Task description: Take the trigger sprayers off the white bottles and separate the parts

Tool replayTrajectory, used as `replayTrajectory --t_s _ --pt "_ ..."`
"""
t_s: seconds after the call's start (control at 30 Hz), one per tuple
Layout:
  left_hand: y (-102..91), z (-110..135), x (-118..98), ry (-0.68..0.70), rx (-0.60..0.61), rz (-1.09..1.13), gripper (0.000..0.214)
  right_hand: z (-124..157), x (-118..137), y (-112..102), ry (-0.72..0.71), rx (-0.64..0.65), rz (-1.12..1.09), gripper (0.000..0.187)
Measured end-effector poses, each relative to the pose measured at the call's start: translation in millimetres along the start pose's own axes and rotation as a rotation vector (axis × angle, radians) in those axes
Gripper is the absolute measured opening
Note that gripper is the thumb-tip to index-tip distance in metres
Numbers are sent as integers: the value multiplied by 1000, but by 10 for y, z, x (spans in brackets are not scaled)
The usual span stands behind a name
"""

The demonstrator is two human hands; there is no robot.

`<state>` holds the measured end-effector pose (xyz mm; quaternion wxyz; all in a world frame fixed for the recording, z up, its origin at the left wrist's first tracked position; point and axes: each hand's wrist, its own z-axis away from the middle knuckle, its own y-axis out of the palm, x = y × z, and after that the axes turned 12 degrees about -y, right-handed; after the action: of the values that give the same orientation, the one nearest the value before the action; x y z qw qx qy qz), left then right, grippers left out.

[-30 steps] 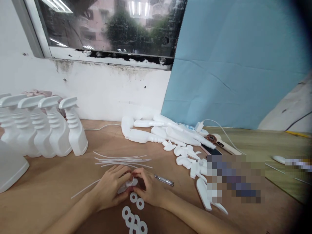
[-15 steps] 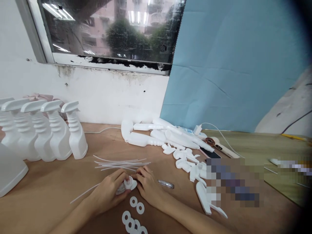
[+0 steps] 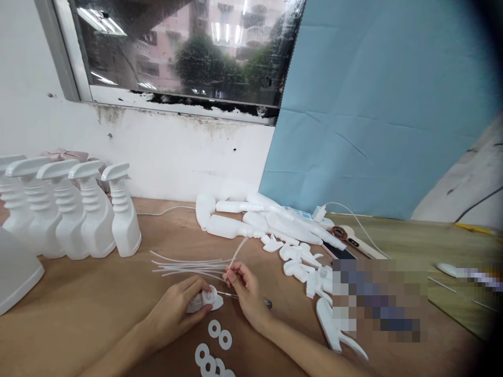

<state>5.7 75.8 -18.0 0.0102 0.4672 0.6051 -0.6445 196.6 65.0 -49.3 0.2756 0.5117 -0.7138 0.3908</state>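
My left hand (image 3: 178,309) lies on the brown table, its fingers closed round a white spray-trigger head (image 3: 204,299). My right hand (image 3: 244,289) pinches one thin white tube (image 3: 238,252), whose free end rises up and to the right. Just behind both hands a loose bundle of the same tubes (image 3: 188,263) is spread on the table. Several white ring washers (image 3: 214,345) lie in front of the hands. A small metal tool (image 3: 268,302) pokes out from under my right hand.
A row of white spray bottles (image 3: 74,209) with trigger heads stands at the left, and a large white container (image 3: 15,272) sits at the far left edge. Empty bottles (image 3: 251,220) and loose trigger heads (image 3: 306,262) are piled at the centre right. A charger cable (image 3: 353,214) runs behind them.
My right hand left the trigger head, reached back to the tube bundle and lifted one tube. My left hand kept hold of the trigger head.
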Motion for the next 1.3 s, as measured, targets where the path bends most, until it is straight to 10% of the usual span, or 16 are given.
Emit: replayTrajectory --t_s 0.2,0.6,1.0,1.3 --pt "45 -9 35 -11 -10 13 14 58 167 96 93 42 -412 23" --pt "51 -16 36 -13 -5 6 16 74 166 152 70 52 -359 22" --pt "74 -19 43 5 -14 58 13 9 343 44 -359 239 174 11" --pt "74 -10 38 -1 -37 5 15 3 346 24 -338 278 235 10"
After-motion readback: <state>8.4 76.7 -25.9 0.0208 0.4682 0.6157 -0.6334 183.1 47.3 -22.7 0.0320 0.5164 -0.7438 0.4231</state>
